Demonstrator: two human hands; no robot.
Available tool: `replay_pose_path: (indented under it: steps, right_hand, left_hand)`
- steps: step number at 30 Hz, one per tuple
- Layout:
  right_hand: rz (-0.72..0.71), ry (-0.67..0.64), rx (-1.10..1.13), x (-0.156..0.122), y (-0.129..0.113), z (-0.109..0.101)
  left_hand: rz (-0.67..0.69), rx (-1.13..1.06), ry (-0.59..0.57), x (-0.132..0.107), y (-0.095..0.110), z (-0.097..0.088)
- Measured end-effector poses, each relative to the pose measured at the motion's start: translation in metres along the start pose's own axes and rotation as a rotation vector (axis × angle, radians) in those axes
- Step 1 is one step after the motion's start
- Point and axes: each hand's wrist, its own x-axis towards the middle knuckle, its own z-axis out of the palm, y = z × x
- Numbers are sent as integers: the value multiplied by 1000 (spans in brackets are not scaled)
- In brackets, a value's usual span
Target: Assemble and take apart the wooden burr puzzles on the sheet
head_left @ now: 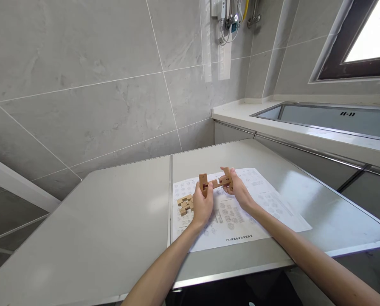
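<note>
Pointing right, a brown notched wooden cluster [203, 180] is pinched by the left hand [204, 205], facing a similar wooden cluster [228, 177] gripped by the right hand [238, 188].

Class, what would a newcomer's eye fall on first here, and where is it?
At the centre, the left hand and right hand grip notched wooden pieces over a printed sheet. More wooden blocks lie on the sheet beside the left hand. The bright window stands out at upper right.
</note>
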Motion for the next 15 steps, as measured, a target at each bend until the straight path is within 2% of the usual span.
replay_pose_path:
  steps: [4,7,15]
  right_hand:
    - [-39,5,-51,0,5,-1]
    - [-36,15,-41,1,8,-1]
    - [-23,16,-9,1,9,1]
  left_hand:
    - [18,-8,0,0,1,0]
    - [-24,-47,1,1,-1,0]
    - [-37,-55,-70,1,-6,2]
